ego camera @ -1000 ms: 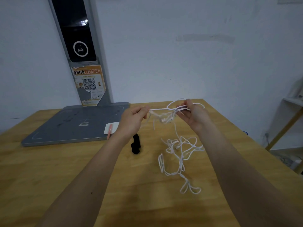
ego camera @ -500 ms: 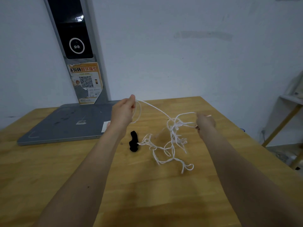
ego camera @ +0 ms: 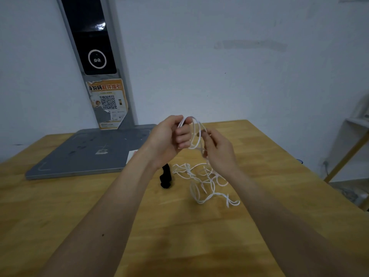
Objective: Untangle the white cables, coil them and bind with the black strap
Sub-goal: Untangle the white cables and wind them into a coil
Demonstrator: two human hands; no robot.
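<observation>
Wooden counter (ego camera: 79, 206) is carrying everything, with a grey base plate (ego camera: 89, 152) lying at its back left. Above it the left hand (ego camera: 169, 136) is closing around a first loop or two of the white cables (ego camera: 207, 182), while the right hand (ego camera: 217, 150) is pinching the strand just beside it — feeding the coil, it seems. Most of the cable is lying loose and tangled on the counter below, so coiling is barely starting. Smallest, the black strap (ego camera: 165, 176) is sitting untouched beside the tangle — binding is not yet begun.
</observation>
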